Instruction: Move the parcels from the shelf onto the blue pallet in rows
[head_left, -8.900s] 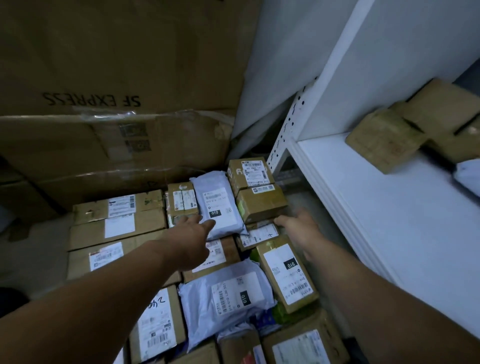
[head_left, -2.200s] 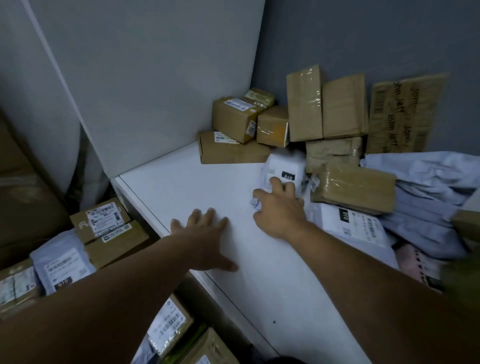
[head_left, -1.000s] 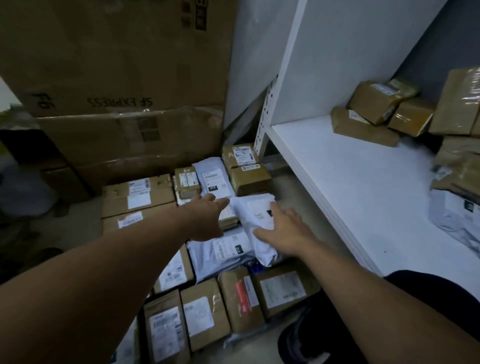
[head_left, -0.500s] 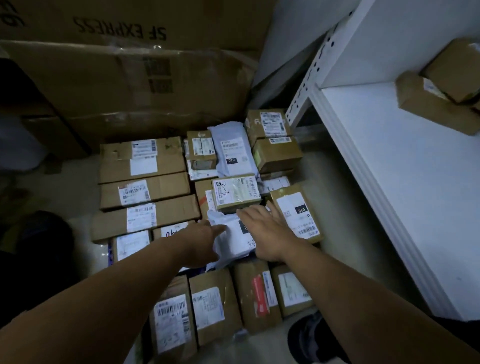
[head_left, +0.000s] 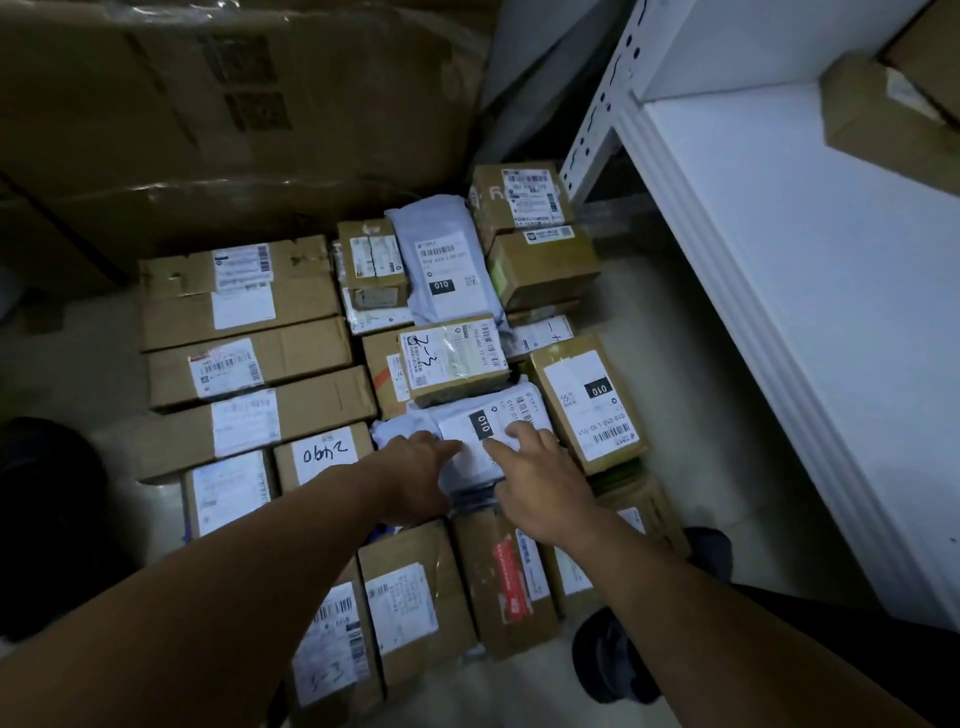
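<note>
Two hands partly cover the white mailer

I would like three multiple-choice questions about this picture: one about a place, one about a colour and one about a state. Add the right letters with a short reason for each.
1. Where does the white mailer lie?
A. in the pile of parcels beside the white shelf
B. on that shelf
C. on top of the big carton

2. What colour is the "010" tag on that mailer?
A. red
B. green
C. black

3. What are the left hand and the right hand doing?
A. lifting a brown box
B. resting on the mailer
C. gripping the shelf edge

Answers: 1 A, brown boxes lie around it, left of the shelf. 2 C, the tag is black with white digits. 3 B, both hands lie on it with the fingers stretched out.
</note>
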